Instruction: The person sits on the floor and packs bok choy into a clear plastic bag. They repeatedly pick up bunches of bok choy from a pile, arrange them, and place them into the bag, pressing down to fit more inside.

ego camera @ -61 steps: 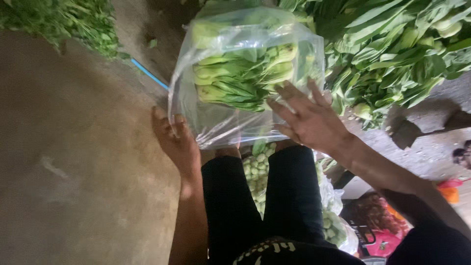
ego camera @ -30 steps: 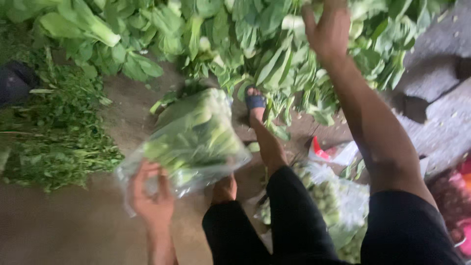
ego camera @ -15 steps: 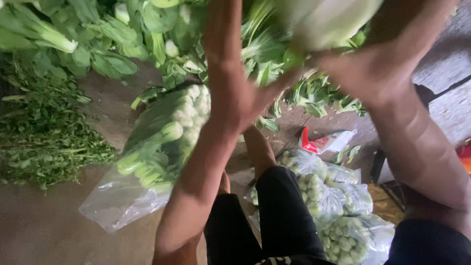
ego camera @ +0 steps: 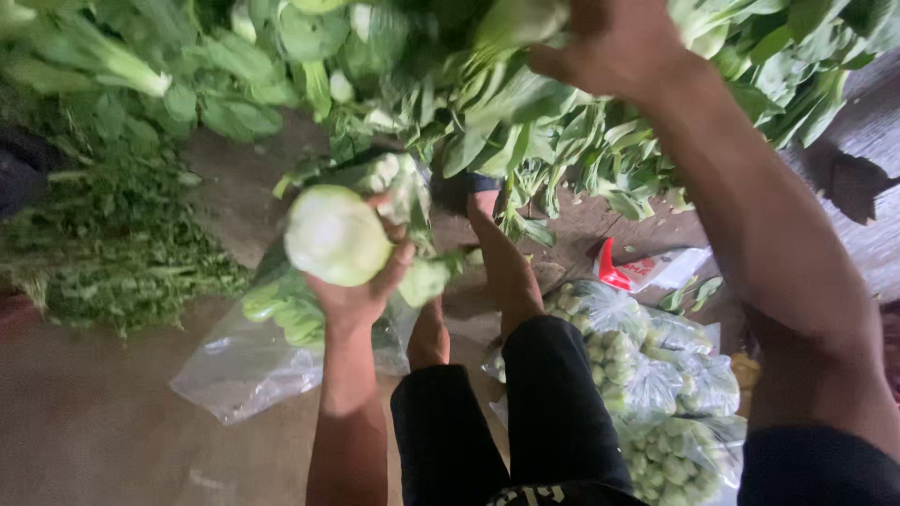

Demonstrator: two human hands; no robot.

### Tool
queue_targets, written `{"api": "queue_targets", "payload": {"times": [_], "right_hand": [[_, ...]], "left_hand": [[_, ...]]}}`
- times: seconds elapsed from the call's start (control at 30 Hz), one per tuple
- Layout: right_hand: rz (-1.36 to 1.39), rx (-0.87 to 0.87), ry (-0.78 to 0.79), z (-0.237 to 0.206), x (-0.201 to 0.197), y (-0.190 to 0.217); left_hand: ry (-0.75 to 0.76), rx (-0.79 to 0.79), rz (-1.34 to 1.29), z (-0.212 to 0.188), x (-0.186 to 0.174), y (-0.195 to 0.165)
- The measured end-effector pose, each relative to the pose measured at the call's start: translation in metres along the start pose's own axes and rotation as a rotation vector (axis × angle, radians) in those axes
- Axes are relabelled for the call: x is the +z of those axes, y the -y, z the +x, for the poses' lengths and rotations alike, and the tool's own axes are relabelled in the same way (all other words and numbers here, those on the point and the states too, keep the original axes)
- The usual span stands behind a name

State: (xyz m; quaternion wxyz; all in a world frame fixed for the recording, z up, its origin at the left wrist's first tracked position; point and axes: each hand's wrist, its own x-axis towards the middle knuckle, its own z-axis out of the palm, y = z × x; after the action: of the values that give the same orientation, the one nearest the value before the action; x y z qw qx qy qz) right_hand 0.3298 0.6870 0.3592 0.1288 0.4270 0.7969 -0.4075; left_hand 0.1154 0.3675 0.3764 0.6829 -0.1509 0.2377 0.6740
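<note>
My left hand [ego camera: 361,281] is raised over my knees and grips a pale green bok choy head [ego camera: 333,232] by its base. Just below it a clear plastic bag [ego camera: 248,361] with green stalks in it lies on the ground. My right hand [ego camera: 614,42] reaches far forward into a big heap of leafy bok choy [ego camera: 525,103] and closes around a bunch there. My legs in black trousers [ego camera: 525,422] and two bare feet stretch out toward the heap.
A pile of fine-leaved herbs [ego camera: 112,253] lies at the left. Filled clear bags of greens [ego camera: 647,375] sit beside my right leg. A red and white wrapper [ego camera: 647,270] lies near them. Brown dirt floor [ego camera: 84,422] spreads at lower left.
My left hand let the bag drop to the ground, reached into the heap and came back holding a bok choy head. My right hand stayed up in the heap.
</note>
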Motion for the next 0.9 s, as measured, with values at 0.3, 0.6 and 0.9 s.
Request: {"api": "queue_targets", "payload": {"times": [0.3, 0.6, 0.9], "right_hand": [[0.938, -0.16, 0.154, -0.132, 0.07, 0.048], [-0.303, -0.199, -0.264, -0.065, 0.157, -0.043], [-0.783, -0.085, -0.224, -0.134, 0.137, -0.127]], "left_hand": [[-0.06, -0.309, 0.797, -0.04, -0.039, 0.074], [0.017, -0.046, 0.494, -0.111, -0.086, 0.114], [-0.599, -0.52, 1.006, -0.154, -0.142, 0.109]]}}
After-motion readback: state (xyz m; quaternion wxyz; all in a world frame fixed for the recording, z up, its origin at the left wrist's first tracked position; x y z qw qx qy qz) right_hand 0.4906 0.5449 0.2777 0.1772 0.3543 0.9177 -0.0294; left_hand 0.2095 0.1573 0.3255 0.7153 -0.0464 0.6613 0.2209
